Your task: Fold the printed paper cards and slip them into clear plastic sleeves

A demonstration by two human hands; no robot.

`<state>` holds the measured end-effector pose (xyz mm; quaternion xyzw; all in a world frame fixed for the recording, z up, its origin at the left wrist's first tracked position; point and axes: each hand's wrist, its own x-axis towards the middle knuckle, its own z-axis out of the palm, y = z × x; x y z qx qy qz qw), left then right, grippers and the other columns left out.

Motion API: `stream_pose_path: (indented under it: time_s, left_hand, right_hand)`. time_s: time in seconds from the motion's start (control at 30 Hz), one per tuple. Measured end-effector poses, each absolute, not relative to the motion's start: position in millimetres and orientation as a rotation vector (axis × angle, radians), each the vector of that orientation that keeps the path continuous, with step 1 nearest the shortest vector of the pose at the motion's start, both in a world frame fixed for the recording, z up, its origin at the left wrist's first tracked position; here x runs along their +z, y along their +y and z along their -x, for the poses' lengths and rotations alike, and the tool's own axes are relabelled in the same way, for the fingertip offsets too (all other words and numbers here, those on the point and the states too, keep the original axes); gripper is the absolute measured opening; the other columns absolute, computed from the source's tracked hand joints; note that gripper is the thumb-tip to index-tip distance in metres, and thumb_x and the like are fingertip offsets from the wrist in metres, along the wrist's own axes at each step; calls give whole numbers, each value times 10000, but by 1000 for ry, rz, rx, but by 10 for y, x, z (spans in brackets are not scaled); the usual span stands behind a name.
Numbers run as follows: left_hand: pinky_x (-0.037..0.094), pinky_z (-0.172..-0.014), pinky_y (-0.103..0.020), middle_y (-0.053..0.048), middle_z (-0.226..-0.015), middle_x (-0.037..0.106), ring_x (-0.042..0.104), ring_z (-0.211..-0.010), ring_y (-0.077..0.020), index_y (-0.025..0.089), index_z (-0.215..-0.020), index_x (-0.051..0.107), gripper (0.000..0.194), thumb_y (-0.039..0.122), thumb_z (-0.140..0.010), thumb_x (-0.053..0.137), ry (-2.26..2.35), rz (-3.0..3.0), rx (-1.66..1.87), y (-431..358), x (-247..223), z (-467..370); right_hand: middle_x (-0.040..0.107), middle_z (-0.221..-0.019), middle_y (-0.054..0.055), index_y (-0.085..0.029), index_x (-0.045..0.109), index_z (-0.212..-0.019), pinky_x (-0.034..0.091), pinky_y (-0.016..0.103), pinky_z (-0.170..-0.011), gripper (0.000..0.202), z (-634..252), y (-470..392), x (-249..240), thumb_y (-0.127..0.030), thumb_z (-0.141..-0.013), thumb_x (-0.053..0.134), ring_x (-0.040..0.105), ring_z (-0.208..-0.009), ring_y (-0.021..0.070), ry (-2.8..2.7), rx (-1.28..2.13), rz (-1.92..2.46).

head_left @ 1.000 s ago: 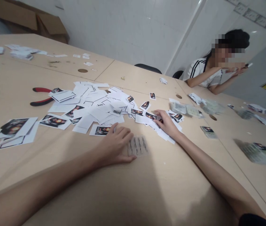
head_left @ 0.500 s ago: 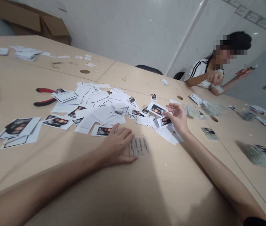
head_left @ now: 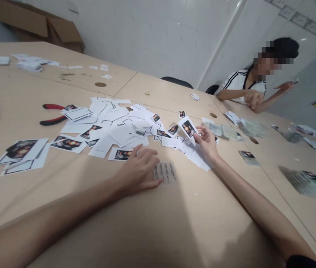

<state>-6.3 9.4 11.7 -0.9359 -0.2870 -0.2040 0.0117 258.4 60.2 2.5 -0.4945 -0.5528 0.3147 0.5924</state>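
My right hand (head_left: 207, 143) pinches a printed card (head_left: 187, 127) between thumb and fingers. The card is white-edged with a dark picture and an orange glow, and it is raised at a tilt over the loose paper cards. On the table, my left hand (head_left: 139, 169) lies with its fingers apart at the left side of a clear plastic pack (head_left: 167, 172). Rows of small dark pieces show inside that pack. My left thumb reaches its lower edge. Behind both hands spreads a heap of white cards (head_left: 124, 128), some blank or outlined, some with the dark print.
Red-handled pliers (head_left: 54, 121) lie partly under the heap's left end. Printed cards (head_left: 24, 154) are stacked at left. Filled plastic packs (head_left: 311, 184) lie at right. Across the table sits a co-worker (head_left: 247, 87) holding a small item. A cardboard box (head_left: 29, 22) stands behind.
The card in my right hand has turned more upright and come clear of the heap. My left hand has hardly moved. The co-worker's hands have lowered slightly.
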Motion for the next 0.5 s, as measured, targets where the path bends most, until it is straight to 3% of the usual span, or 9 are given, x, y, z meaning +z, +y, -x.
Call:
stream_pose_path:
  time_s: [0.23,0.5]
  left_hand:
    - [211,-949,-492,-129,-1010,546,481,-988,-236,145,-887,531,365,465,-735,444,-859,2904,-653,91,117,69]
    - [274,-941,-452,-151,-1131,513,424,-1092,-251,125,-1055,469,376,339,-746,481,-694,2748,-930,27,164,80]
  right_hand:
    - [472,-603,-69,-243,395,-929,473,250,-505,320,-2571,602,-74,-372,-690,563,587,-533,123,-1304,902,1156]
    - [561,-546,-60,-180,513,-804,395,165,-437,253,-2216,322,186,-279,-622,657,512,-453,59,-1223,1009,1106]
